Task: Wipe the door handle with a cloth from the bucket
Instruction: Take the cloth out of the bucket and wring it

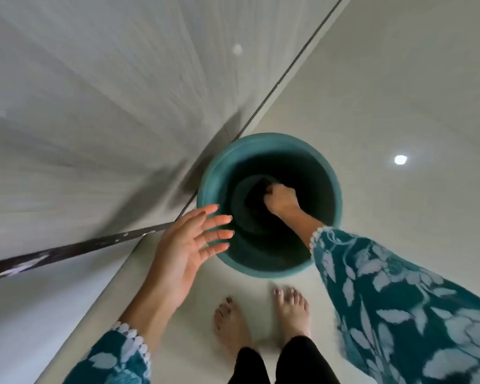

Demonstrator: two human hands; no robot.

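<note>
Pale glossy floor (385, 92) underfoot, meeting a grey door or wall panel (81, 92) on the left along a dark strip. Teal bucket (326, 164) standing on the floor close against that panel, just ahead of two bare feet (261, 320). Right hand (281, 199) reaching deep inside, fingers (269, 193) curled shut around something dark, presumably the cloth (257, 195), at the bottom. Left hand (190, 242) hovering over the near rim, fingers (219, 220) spread open, holding nothing. Patterned teal sleeves (385, 300) on both arms.

Floor (399, 79): pale, glossy tile, reflecting a round light.
Bucket (266, 145): teal, upright on the floor, just beside the wall's base.
Bare feet (261, 317): on the floor, near the bucket.
</note>
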